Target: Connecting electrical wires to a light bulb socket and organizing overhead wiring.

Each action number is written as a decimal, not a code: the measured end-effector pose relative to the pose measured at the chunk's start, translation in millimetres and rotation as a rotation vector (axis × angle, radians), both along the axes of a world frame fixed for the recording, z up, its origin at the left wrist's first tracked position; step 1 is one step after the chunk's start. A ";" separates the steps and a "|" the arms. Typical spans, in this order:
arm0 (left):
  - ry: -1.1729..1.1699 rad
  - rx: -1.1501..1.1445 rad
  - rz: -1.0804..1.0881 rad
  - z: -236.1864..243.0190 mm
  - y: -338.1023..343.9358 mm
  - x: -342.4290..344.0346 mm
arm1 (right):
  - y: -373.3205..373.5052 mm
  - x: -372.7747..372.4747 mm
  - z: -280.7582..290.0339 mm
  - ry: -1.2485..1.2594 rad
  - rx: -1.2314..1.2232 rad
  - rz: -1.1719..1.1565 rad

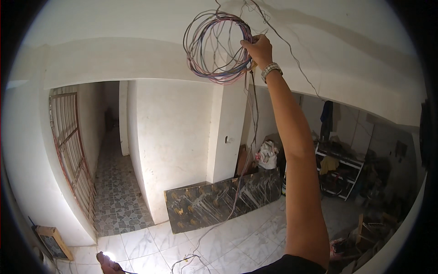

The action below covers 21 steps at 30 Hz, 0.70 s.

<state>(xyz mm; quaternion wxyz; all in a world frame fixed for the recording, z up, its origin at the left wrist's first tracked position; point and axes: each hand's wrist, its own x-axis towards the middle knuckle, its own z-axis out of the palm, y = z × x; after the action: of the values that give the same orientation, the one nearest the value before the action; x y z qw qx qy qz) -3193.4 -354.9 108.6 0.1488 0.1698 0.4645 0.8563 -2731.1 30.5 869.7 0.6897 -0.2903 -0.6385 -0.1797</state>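
Note:
High up near the ceiling, my right hand (259,49) is closed on a coil (216,75) of several thin red, blue, grey and dark wires. Loose strands (253,107) hang down from it past the wall to the floor, and another thin wire (292,52) runs along the ceiling toward the right. My left hand (109,264) is low at the bottom left, fingers closed beside a bright white glow; what it holds is unclear, and a dark cord trails from it.
A dark streaked board (221,203) lies against the wall on the tiled floor (141,246). Left are a barred gate (66,132), a corridor and a wood-edged panel (54,239). Right are a white rack (346,182), white bags (267,153) and clutter (372,228).

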 end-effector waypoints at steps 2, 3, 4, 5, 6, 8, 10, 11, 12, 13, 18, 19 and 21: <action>0.038 -0.020 0.013 -1.2 -2.8 1.4 | -1.0 0.7 1.1 -0.015 -0.054 0.059; 0.057 -0.025 0.012 -1.6 -2.2 1.7 | 3.5 4.0 4.8 -0.010 -0.076 0.110; 0.078 -0.036 0.019 -2.6 -3.1 1.4 | 5.9 4.1 7.1 -0.006 -0.098 0.166; 0.106 -0.051 0.026 -1.5 -3.9 2.7 | 8.0 5.3 9.0 -0.005 -0.097 0.170; 0.133 -0.062 0.032 -1.8 -5.0 3.4 | 10.2 6.9 10.7 -0.032 -0.084 0.205; 0.175 -0.083 0.055 -6.4 -8.1 1.1 | 14.3 11.3 13.5 -0.058 -0.069 0.245; 0.190 -0.110 0.105 -2.7 -13.0 1.4 | 11.0 10.4 16.5 -0.033 0.003 0.168; 0.212 -0.133 0.129 -4.9 -16.8 0.4 | 8.8 12.5 20.2 -0.035 0.004 0.173; 0.235 -0.158 0.157 -6.0 -20.7 0.5 | 6.3 14.6 25.1 -0.052 0.029 0.062; 0.266 -0.184 0.186 -5.8 -23.2 -0.7 | 5.7 16.5 30.2 -0.066 0.054 -0.052; 0.454 -0.362 0.372 3.9 -34.3 2.1 | 12.2 20.4 47.5 -0.110 0.404 -0.034; 0.495 -0.405 0.409 8.8 -37.6 6.1 | 13.0 19.5 53.1 -0.141 0.351 0.012; 0.577 -0.479 0.477 25.4 -37.4 16.2 | 14.2 24.5 64.3 -0.199 0.247 0.092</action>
<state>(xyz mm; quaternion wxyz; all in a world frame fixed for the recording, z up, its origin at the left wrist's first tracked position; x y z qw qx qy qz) -3177.1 -392.3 134.0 -0.1535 0.2509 0.6984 0.6525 -2706.7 44.7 934.0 0.6611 -0.1545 -0.6893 -0.2527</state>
